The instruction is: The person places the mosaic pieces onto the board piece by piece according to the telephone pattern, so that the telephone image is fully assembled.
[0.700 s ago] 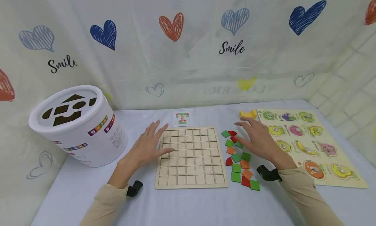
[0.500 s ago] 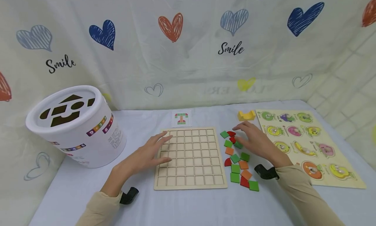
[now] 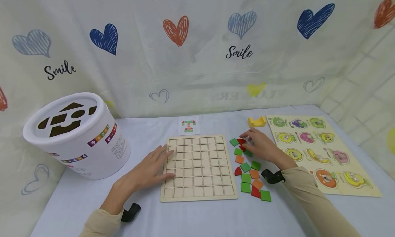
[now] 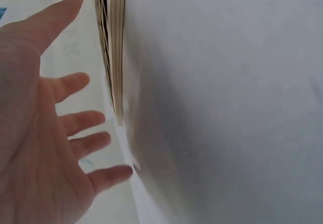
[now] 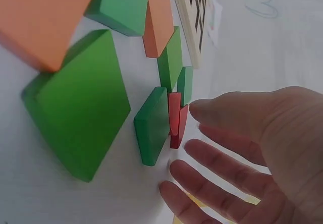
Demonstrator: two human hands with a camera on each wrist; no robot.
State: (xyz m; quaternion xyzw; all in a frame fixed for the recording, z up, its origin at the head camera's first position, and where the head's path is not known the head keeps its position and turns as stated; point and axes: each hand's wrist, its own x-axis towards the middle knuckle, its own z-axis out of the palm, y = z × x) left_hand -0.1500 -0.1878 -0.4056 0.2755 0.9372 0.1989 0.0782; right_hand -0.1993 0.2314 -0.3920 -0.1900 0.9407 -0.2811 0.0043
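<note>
In the head view, a wooden grid board (image 3: 199, 168) with square cells lies in the middle of the white table. My left hand (image 3: 148, 170) is at its left side, fingers spread, with thumb and fingertips overlapping the edge. In the left wrist view that hand shows loose fingers and a bare palm. To the right of the board lie several green squares (image 3: 246, 177), orange squares (image 3: 254, 174) and red quarter-circle pieces (image 3: 238, 171). My right hand (image 3: 262, 146) is low over the far end of this group, thumb and fingers apart close to two red pieces (image 5: 174, 114), holding nothing.
A small pattern card (image 3: 189, 126) lies behind the board. At the back right are a yellow curved block (image 3: 256, 122) and a fruit puzzle board (image 3: 321, 154). On the left stands a large white bucket (image 3: 102, 141) with shaped holes in its lid.
My left hand has come down and nearer along the board's left edge. The right hand has lowered slightly toward the red pieces, its fingers drawing a little closer. The view has shifted slightly.
</note>
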